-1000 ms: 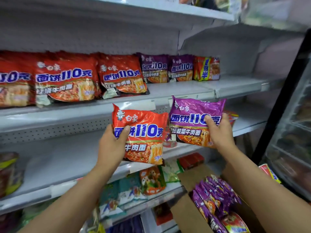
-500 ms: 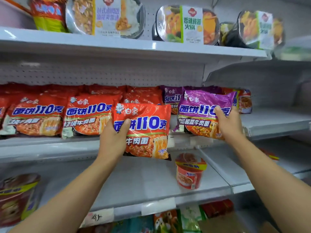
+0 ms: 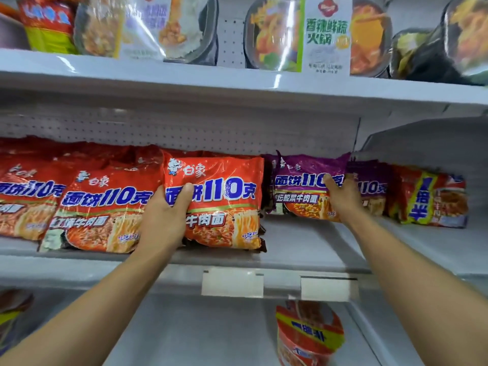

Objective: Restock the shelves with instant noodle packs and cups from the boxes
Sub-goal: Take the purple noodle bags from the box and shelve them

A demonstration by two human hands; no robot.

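Observation:
My left hand [image 3: 165, 215] grips an orange-red noodle pack [image 3: 224, 199] by its left edge; the pack stands on the middle shelf [image 3: 303, 249] at the right end of a row of red packs [image 3: 103, 207]. My right hand [image 3: 343, 199] grips a purple noodle pack [image 3: 301, 188] at its right side, set on the same shelf in front of another purple pack [image 3: 369, 186]. Both arms reach up from below.
A red and yellow pack [image 3: 433, 196] lies at the shelf's right end. The top shelf [image 3: 237, 83] carries wrapped meal bowls [image 3: 303, 35]. A red noodle cup [image 3: 309, 334] stands on the lower shelf, below two blank price tags [image 3: 232, 282].
Both hands have carried their packs up and forward from above the box onto the middle shelf. The view has tilted upward; the box is out of view.

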